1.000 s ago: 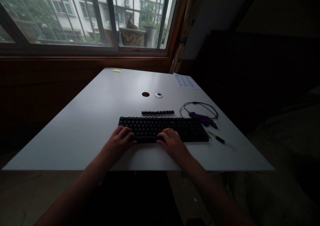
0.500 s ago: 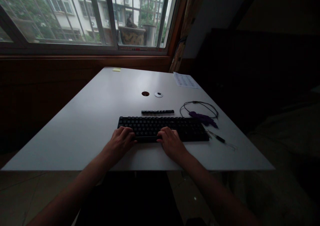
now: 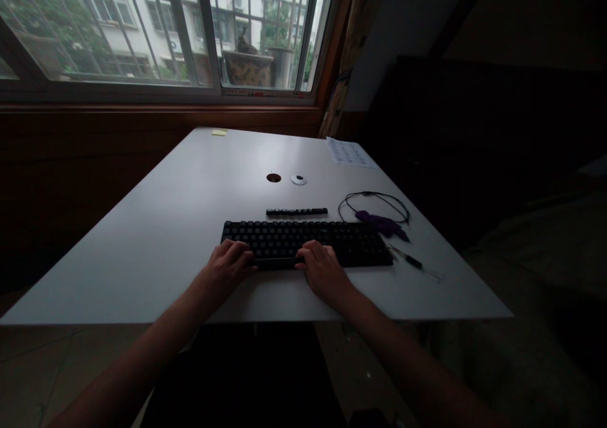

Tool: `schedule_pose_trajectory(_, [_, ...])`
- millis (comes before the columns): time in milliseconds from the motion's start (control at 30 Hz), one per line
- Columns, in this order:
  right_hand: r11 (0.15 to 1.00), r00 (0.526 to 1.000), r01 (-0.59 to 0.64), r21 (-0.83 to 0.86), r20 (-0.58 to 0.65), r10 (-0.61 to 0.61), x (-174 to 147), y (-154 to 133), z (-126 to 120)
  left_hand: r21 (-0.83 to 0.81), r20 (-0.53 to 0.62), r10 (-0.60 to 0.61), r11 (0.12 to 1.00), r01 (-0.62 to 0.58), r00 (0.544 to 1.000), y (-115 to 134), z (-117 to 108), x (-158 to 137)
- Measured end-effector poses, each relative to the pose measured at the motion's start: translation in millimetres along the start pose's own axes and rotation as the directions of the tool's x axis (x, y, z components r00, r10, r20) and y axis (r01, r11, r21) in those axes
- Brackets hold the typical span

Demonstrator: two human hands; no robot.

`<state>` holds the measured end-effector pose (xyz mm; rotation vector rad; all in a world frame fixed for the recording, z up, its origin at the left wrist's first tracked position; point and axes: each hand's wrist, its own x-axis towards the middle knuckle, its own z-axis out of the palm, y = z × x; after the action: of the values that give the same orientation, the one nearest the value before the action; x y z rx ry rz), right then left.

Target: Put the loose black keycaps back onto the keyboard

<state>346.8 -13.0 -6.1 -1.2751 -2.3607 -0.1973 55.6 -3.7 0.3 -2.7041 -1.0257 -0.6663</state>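
A black keyboard [image 3: 284, 233] lies flat on the white table in front of me. My left hand [image 3: 230, 260] is at its front left part, fingers curled over the keys and thumb at the front edge. To the right of the long bar in the front row, my right hand [image 3: 323, 267] has the same bent grip, its thumb pointing inward. Both hands cover some of the front keys, and the fingertips are partly hidden. Just behind the keyboard, a narrow row of black keycaps [image 3: 296, 212] lies apart from it.
To the right lie a purple cloth-like item [image 3: 382, 223], a looped black cable [image 3: 379, 194] and a wire tool with a black handle [image 3: 413, 262]. A round hole [image 3: 274, 177], its white cover [image 3: 298, 179], a printed sheet [image 3: 348, 152] and yellow notes [image 3: 219, 133] are farther back.
The whole view has shifted slightly to the left. Both hands keep their places on the keyboard, with no clear movement of the things on the table.
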Motion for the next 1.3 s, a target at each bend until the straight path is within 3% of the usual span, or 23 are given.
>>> schedule_pose_trajectory(333, [0.999, 1.000, 0.026, -0.044, 0.009, -0.026, 2, 0, -11, 0.032, -0.021, -0.022, 0.999, 0.023, 1.000, 0, 0, 4])
schedule_pose_trajectory(600, [0.975, 0.987, 0.108, -0.194, 0.136, -0.083, 6, -4, -16, -0.022, -0.034, -0.019, 1.000, 0.018, 0.999, -4, 4, 4])
schedule_pose_trajectory(933, [0.989, 0.995, 0.104, -0.102, 0.001, -0.104, 2, -1, -3, -0.076, -0.086, -0.017, 0.997, 0.010, 0.996, -3, -1, 5])
schedule_pose_trajectory(1033, [0.997, 0.995, 0.074, 0.000, -0.066, -0.074, 1, 1, -3, -0.120, -0.158, -0.018, 0.993, -0.001, 0.987, -2, -4, 6])
schedule_pose_trajectory(1167, [0.960, 0.986, 0.053, 0.275, -0.169, -0.006, 1, 4, -8, -0.202, -0.232, -0.040, 0.979, -0.008, 0.972, 0, -8, 9])
schedule_pose_trajectory(1233, [0.895, 0.980, -0.023, 0.446, -0.166, 0.108, 3, 3, -12, -0.243, -0.251, -0.049, 0.970, -0.013, 0.967, 1, -9, 10])
schedule_pose_trajectory(1300, [0.749, 0.953, -0.138, 0.648, -0.118, 0.278, 6, 0, -15, -0.278, -0.278, -0.059, 0.960, -0.021, 0.959, 3, -9, 11])
